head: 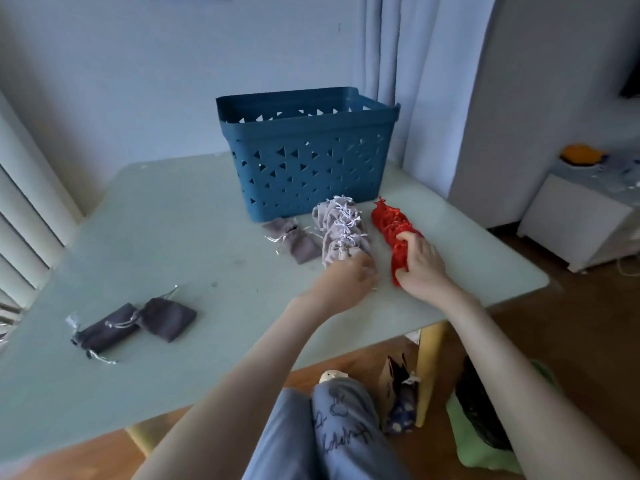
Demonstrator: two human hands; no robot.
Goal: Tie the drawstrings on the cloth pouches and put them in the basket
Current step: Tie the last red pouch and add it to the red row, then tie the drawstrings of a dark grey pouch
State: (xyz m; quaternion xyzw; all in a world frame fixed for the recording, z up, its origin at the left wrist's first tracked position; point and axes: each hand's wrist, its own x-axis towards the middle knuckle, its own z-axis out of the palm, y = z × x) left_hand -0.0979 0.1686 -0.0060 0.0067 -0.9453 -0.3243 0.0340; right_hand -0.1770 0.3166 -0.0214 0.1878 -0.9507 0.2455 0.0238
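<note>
Two rows of pouches point straight at the blue plastic basket with triangle holes (304, 168), which stands just past their far ends. The right hand (422, 261) curls round the near end of the red cloth pouches (388, 220). The left hand (349, 277) covers the near end of the pale grey cloth pouches (337, 223); its grip I cannot tell.

The person wears loose trousers (277, 445) of soft blue-grey cloth, seen at 6 o'clock in the view. The leg toward 7 o'clock is plain. The leg toward 5 o'clock carries dark line drawings (341, 431) and scrawled lettering over the knee, too blurred to read. Both forearms are bare along their whole visible length, through the wrists to the left hand (349, 275) and the right hand (420, 261).
</note>
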